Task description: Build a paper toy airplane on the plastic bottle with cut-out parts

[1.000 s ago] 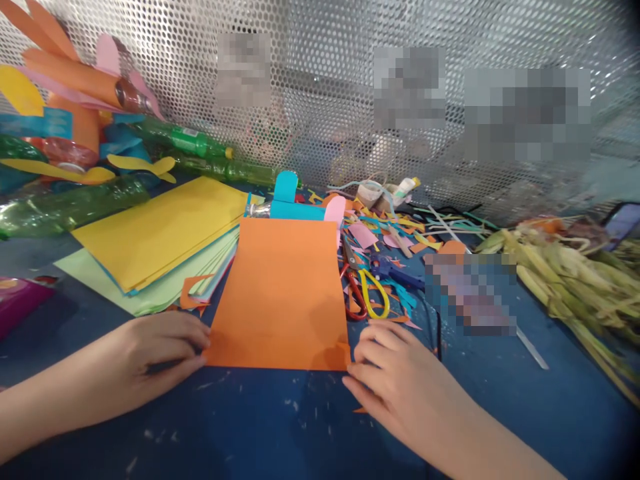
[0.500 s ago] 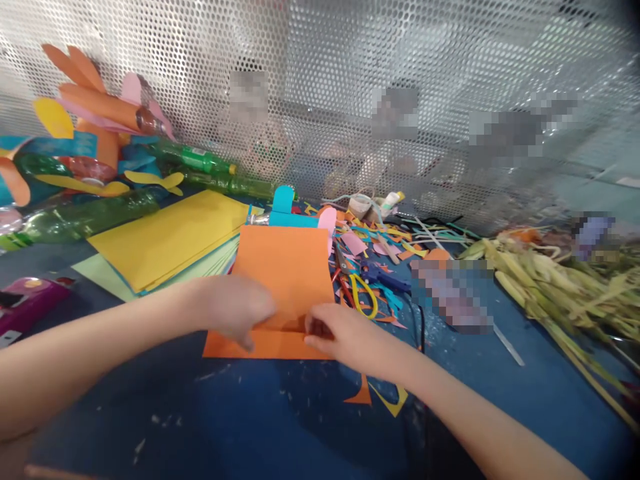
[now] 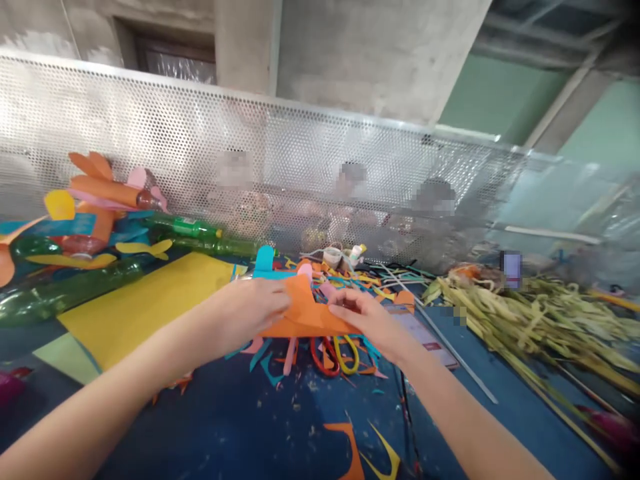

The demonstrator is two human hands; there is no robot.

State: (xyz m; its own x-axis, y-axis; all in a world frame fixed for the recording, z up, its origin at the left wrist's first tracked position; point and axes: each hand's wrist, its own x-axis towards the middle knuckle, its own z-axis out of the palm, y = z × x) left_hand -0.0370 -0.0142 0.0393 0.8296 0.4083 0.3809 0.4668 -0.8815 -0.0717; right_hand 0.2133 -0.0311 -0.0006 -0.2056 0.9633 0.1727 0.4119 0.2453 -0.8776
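Observation:
An orange paper sheet point(image 3: 305, 317), partly folded, is held up off the blue table point(image 3: 240, 427) between my two hands. My left hand point(image 3: 260, 303) pinches its left part, fingers bent together. At its right edge, my right hand point(image 3: 355, 310) grips the paper between thumb and fingers. Behind the sheet lies a piece with blue paper point(image 3: 264, 261) and a pink tab. Below the sheet show the red scissor handle point(image 3: 324, 357) and the yellow scissor handle point(image 3: 349, 355), among coloured paper scraps.
Yellow sheets point(image 3: 145, 303) lie at the left, near green bottles point(image 3: 75, 290) and paper-wrapped bottles. A phone point(image 3: 425, 333), a thin stick and dry husks point(image 3: 530, 320) are at the right. Behind a perforated metal screen point(image 3: 310, 153), people are faintly visible.
The orange sheet has been lifted off the table and bent, uncovering scraps beneath it. Both hands have risen with it. The view has tilted up, showing the wall above the screen.

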